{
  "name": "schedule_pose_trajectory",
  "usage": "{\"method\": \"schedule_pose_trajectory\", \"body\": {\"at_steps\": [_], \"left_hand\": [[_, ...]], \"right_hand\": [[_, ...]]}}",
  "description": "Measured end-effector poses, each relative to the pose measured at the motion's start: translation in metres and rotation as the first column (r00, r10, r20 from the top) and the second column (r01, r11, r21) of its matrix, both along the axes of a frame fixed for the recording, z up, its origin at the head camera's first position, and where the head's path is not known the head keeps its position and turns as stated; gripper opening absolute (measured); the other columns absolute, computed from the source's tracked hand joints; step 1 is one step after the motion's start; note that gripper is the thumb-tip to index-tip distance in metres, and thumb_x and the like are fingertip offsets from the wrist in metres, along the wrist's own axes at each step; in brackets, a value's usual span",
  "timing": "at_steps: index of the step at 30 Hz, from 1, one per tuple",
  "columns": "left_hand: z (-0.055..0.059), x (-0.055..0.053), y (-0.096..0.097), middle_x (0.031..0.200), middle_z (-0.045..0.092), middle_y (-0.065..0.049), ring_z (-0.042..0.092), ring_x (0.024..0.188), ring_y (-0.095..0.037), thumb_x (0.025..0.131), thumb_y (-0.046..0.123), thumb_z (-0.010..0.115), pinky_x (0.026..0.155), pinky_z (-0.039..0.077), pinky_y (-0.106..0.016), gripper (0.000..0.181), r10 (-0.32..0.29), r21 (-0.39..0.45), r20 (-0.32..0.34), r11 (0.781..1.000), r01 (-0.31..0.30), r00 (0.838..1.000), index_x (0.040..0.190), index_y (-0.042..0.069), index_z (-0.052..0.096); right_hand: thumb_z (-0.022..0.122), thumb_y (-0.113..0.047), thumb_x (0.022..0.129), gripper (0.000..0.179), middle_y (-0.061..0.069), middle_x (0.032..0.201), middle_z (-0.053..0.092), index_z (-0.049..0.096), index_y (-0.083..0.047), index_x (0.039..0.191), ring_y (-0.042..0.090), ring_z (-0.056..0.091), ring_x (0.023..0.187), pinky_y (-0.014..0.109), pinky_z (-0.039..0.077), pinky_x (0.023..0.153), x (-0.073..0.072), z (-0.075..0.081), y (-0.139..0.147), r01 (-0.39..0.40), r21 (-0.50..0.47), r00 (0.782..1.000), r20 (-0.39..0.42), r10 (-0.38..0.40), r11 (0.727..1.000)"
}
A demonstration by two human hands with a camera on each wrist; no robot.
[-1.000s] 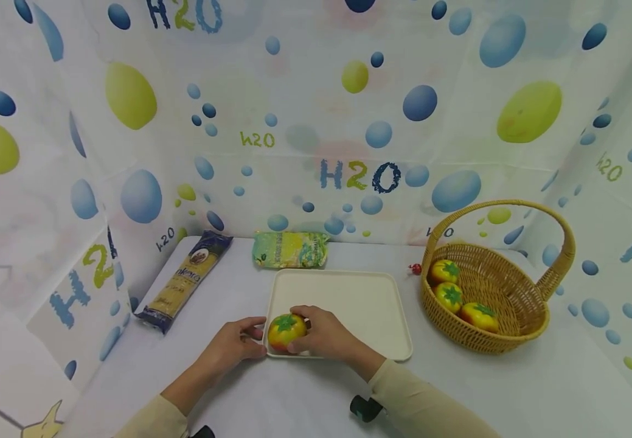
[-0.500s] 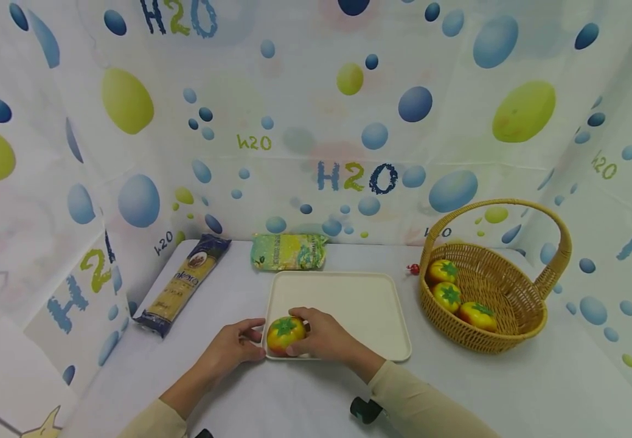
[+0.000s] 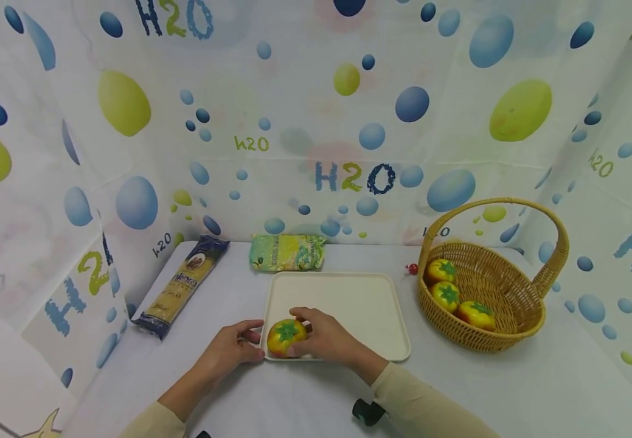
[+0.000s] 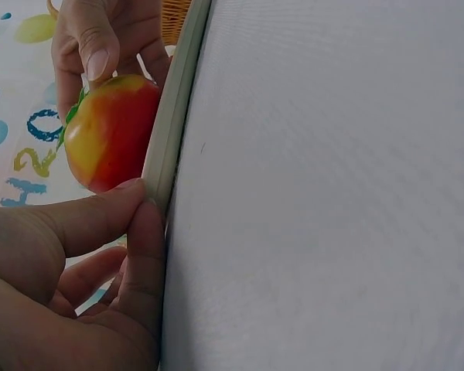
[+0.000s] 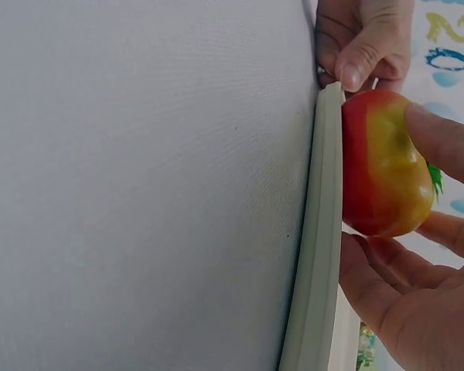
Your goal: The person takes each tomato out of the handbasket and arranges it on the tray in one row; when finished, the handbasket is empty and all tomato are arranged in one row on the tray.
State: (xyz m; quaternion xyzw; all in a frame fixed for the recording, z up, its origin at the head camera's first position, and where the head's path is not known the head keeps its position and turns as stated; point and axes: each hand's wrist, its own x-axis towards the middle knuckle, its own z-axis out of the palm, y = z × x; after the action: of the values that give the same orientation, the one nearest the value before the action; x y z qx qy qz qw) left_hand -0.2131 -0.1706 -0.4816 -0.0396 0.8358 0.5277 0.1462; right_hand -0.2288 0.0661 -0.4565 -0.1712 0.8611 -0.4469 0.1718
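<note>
One red-and-yellow fruit (image 3: pixel 284 338) was in play, at the near left corner of the cream tray (image 3: pixel 343 310), inside the rim; underside hidden behind the rim in both wrist views, so full contact with the tray floor couldn't be confirmed. Right hand (image 3: pixel 326 337): grip clamped on that fruit, thumb on one side, fingers on the other. Left hand (image 3: pixel 235 345): grip clamped on the tray's edge by the same corner, thumb and finger pinching the rim, seemingly to steady it.

Progress, as judged: one fruit brought to its spot or nearly so, letting go not yet done. Three more fruits (image 3: pixel 446 296) lay in the wicker basket (image 3: pixel 452 331) on the right, bunched along its left and near side, no hand near them. Rest of the tray was bare, so at most one placement was under way and, by the look of it, this was an early stage. Whether the basket fruits counted as left to do, couldn't tell.

Neither hand touched the noodle packet (image 3: pixel 181 286) at left or the green-and-yellow packet (image 3: pixel 287 252) beyond the tray; both lay on the white tabletop (image 3: pixel 294 401). Immediate leftover, as judged: freeing the fruit, then the rim.
</note>
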Motion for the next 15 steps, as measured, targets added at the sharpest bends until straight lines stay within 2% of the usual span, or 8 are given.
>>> {"method": "schedule_pose_trajectory", "body": {"at_steps": [8,15], "left_hand": [[0.000,0.000,0.000,0.109,0.064,-0.009,0.062,0.085,-0.020,0.077,0.000,0.084,0.078,0.056,-0.034,0.067,0.003,0.002,-0.007,1.000,-0.003,1.000,0.139,0.007,0.060],[-0.001,0.001,0.000,0.109,0.064,-0.009,0.063,0.085,-0.019,0.077,-0.001,0.083,0.077,0.057,-0.033,0.064,0.011,0.023,-0.013,1.000,-0.010,1.000,0.137,0.005,0.061]], "right_hand": [[0.084,-0.031,0.084,0.075,0.007,0.141,0.058,0.050,-0.016,0.150,0.027,0.060,0.124,0.046,0.052,0.101,0.002,0.003,0.014,0.005,-0.005,1.000,-0.013,-0.005,1.000],[0.081,-0.030,0.088,0.072,0.012,0.146,0.055,0.049,-0.015,0.151,0.030,0.058,0.127,0.051,0.051,0.101,0.008,0.020,0.052,0.037,-0.073,0.998,-0.039,-0.040,0.997]]}}
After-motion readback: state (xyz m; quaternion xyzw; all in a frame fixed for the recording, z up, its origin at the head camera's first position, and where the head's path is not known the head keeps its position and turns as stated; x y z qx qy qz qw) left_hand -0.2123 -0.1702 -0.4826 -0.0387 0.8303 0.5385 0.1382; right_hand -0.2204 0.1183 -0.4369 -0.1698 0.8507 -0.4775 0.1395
